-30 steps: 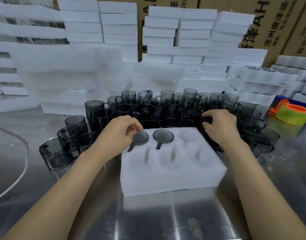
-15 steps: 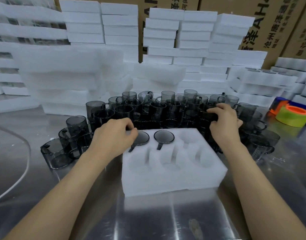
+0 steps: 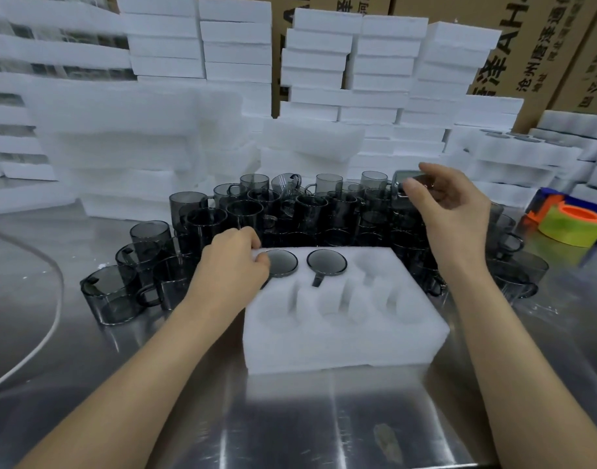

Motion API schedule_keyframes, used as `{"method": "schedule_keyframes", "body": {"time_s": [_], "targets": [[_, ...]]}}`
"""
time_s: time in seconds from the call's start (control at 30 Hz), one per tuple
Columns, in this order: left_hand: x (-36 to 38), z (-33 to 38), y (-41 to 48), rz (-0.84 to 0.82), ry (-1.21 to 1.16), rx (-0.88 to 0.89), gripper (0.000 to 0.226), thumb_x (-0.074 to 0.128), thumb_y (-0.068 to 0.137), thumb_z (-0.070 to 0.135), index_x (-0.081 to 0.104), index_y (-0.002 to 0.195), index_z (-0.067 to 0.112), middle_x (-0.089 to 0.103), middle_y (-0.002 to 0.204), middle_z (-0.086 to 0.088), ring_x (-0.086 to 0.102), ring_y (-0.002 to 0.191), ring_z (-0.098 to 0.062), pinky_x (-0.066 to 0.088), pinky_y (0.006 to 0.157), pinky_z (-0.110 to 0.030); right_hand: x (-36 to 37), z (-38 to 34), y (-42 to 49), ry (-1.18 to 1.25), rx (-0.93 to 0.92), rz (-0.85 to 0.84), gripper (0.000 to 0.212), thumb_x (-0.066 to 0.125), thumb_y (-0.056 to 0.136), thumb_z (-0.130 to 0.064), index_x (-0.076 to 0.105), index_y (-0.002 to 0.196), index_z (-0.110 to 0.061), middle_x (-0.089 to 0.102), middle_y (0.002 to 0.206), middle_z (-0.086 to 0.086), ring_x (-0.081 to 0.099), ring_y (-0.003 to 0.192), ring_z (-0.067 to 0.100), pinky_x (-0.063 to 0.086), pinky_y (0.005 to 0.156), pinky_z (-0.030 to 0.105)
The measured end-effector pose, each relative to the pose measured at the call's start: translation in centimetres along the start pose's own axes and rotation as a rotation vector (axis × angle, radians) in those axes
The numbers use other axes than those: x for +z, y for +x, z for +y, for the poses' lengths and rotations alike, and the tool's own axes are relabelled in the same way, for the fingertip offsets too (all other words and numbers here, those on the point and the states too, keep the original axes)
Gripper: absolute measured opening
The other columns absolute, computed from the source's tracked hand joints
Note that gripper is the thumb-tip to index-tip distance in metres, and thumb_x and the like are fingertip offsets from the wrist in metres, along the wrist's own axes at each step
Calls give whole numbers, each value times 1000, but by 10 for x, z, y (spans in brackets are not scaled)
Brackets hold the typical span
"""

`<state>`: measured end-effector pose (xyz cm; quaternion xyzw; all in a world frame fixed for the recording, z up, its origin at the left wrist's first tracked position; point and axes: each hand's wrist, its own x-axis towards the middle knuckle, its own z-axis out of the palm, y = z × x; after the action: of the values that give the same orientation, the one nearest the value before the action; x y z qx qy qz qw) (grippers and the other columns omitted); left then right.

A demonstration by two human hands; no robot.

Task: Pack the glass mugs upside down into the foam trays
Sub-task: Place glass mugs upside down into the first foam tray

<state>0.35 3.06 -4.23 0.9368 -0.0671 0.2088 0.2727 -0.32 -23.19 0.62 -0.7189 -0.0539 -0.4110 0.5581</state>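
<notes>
steel table (image 3: 290, 418) w/ smoky mugs (image 3: 205, 221), foam tray stacks (image 3: 324, 62), cartons (image 3: 527, 45) behind

The brown cardboard carton (image 3: 534, 35) at the back right bears large dark print reading "泽AH", cut off at the top edge, beside a smaller line beginning "沧州唐泽通", while the print on the neighbouring brown cartons (image 3: 591, 72) is too cropped to read.

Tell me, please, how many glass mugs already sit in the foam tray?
2, both in the foam tray, back row: left mug by the left hand, second mug beside it.
</notes>
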Motion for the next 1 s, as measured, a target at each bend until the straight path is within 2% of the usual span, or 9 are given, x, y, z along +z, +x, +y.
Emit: {"method": "schedule_keyframes", "body": {"time_s": [0.1, 0.17, 0.3, 0.43, 0.53, 0.6, 0.73, 0.87, 1.0], "targets": [[-1, 2, -2, 25, -51, -33, 5, 58, 86, 23, 61, 89, 21, 55, 79, 6, 57, 80, -21, 47, 68, -34, 3, -3, -3, 66, -22, -45, 5, 69, 87, -32, 72, 84, -31, 69, 75, -20, 62, 70, -5, 46, 65, 8], [-2, 3, -3, 39, -36, -54, 3, 59, 84, 26, 61, 85, 28, 53, 75, 12, 57, 80, -18, 48, 71, -35, 3, -3, -4, 105, 10, -117, 16, 64, 90, -35, 72, 77, -33, 70, 69, -14, 64, 60, 0, 47, 60, 8], [-1, 1, -1, 28, -32, -89, 3, 59, 82, 34, 61, 81, 32, 52, 74, 15, 57, 80, -14, 46, 70, -33, 1, 4, -2, 132, 134, -265, 34, 61, 78, -62, 74, 88, -33, 73, 81, -3, 67, 64, 17, 48, 87, 34], [1, 3, -1, 92, -23, -53, 16, 53, 87, 40, 60, 75, 32, 48, 81, 12, 51, 73, -7, 36, 62, -28, 0, 4, -3, 145, 171, -334, 29, 51, 91, -53, 72, 102, -37, 72, 93, 4, 67, 73, 24, 46, 95, 45], [2, 8, -2, 102, -77, 1, 17, 51, 88, 36, 59, 73, 32, 49, 80, 11, 49, 70, -1, 30, 55, -24, -3, 4, -5, 87, 110, -424, 22, 56, 96, -31, 63, 116, -34, 72, 85, -10, 68, 69, 13, 51, 80, 22], [3, 10, -4, 98, -105, 20, 20, 51, 86, 34, 56, 68, 32, 50, 75, 11, 50, 68, -1, 30, 54, -24, -5, 3, -7, 14, 78, -491, 28, 65, 89, -29, 60, 117, -30, 71, 76, -12, 67, 76, 4, 49, 78, 13], [6, 12, -7, 83, -132, 54, 21, 50, 85, 30, 54, 65, 32, 53, 67, 13, 52, 65, -3, 30, 52, -24, -7, 1, -12, -54, 71, -620, 27, 73, 78, -34, 69, 104, -27, 74, 77, -6, 65, 79, 0, 47, 75, 10], [8, 11, -6, 72, -200, 46, 19, 51, 83, 29, 56, 65, 33, 57, 67, 16, 53, 62, -6, 32, 51, -24, -12, 6, -14, -99, 84, -636, 37, 78, 64, -47, 73, 97, -33, 75, 81, -6, 68, 85, 4, 49, 80, 12], [9, 11, -5, 90, -304, 14, 22, 55, 85, 22, 58, 64, 25, 56, 58, 4, 53, 57, -16, 45, 51, -32, -12, 12, -13, -77, 110, -678, 32, 81, 57, -47, 76, 87, -37, 75, 80, -5, 70, 84, 6, 50, 79, 14]]}}
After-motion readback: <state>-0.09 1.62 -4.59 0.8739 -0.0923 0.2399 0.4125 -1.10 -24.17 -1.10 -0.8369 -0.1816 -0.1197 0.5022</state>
